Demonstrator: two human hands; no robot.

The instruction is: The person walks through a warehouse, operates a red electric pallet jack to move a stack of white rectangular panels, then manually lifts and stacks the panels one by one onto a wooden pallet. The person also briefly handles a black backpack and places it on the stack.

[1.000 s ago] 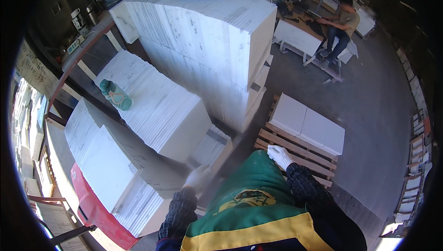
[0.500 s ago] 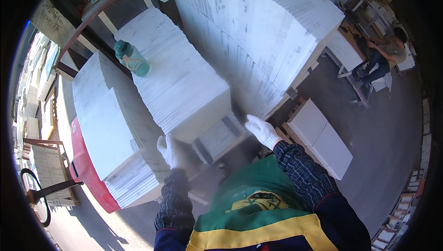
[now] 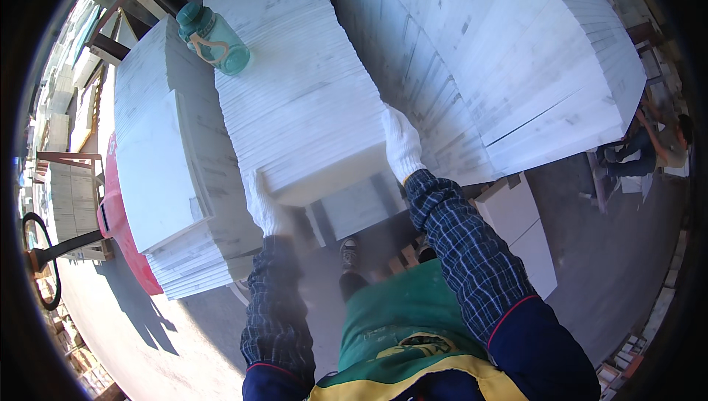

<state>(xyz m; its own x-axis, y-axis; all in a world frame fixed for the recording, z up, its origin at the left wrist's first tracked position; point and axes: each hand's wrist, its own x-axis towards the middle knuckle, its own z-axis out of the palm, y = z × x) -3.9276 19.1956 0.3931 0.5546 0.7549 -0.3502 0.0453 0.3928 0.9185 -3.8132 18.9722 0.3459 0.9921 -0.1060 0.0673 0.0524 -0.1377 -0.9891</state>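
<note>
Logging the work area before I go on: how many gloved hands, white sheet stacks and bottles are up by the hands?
Gloved hands: 2 (left hand, right hand)
White sheet stacks: 3 (gripped stack, left stack, tall stack)
Green bottle: 1
Total: 6

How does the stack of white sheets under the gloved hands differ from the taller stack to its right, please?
The middle stack is lower than the tall stack and narrower. A green water bottle lies on the middle stack; in view, the tall stack's top is bare. The left hand and the right hand, both in white gloves, grip the middle stack's near corners; neither touches the tall stack. Both stacks are white, thin-layered sheets.
</note>
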